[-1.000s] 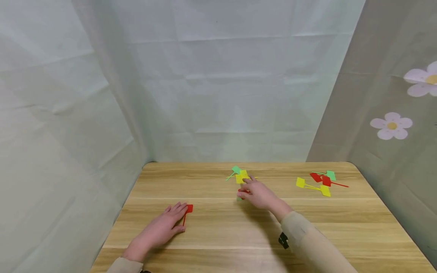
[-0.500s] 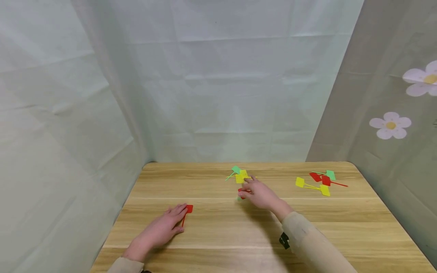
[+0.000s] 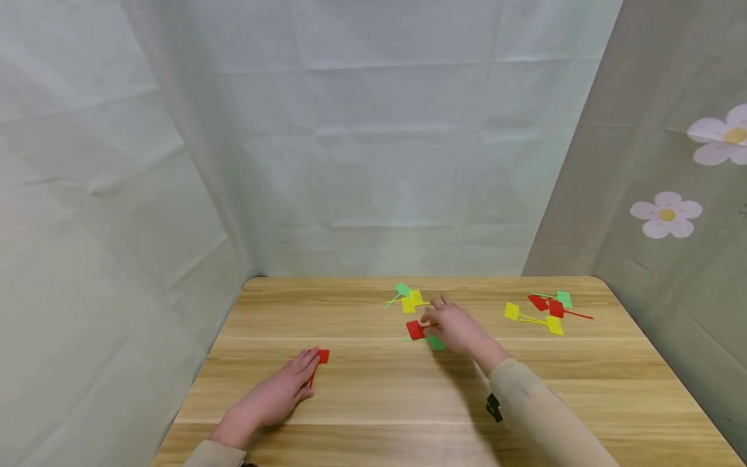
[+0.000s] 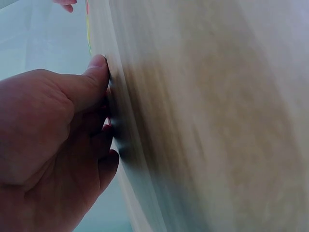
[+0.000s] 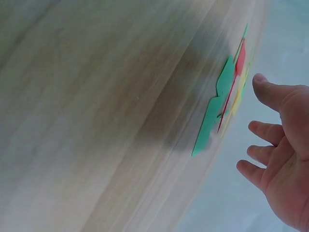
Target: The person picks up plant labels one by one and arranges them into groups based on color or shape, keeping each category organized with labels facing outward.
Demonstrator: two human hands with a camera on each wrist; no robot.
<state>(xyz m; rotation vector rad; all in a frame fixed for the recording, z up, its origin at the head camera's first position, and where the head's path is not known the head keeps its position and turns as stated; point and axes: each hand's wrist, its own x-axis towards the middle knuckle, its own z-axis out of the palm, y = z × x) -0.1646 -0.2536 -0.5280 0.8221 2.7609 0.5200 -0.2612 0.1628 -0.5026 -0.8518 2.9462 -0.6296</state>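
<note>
My left hand (image 3: 281, 391) lies on the wooden table with its fingertips over a red cable tie (image 3: 323, 356), whose flat square tab and part of its thin tail show. In the left wrist view the fingers touch the tabletop. My right hand (image 3: 458, 327) hovers by another red cable tie (image 3: 415, 330) and a green cable tie (image 3: 436, 342), which lie crossed. In the right wrist view its thumb and fingers are spread, holding nothing, apart from the green piece (image 5: 207, 123). Just behind lie yellow cable ties (image 3: 415, 298) and a green one (image 3: 403, 290).
At the table's back right lies a loose group: red cable ties (image 3: 556, 309), yellow ones (image 3: 554, 325) and a green one (image 3: 564, 299). Pale cloth (image 3: 373, 162) hangs behind the wooden table (image 3: 373, 415) and along both sides.
My right hand has drawn back slightly to the right, and its thumb and fingers have come off the red and green cable ties, which now show more. The left hand has hardly moved.
</note>
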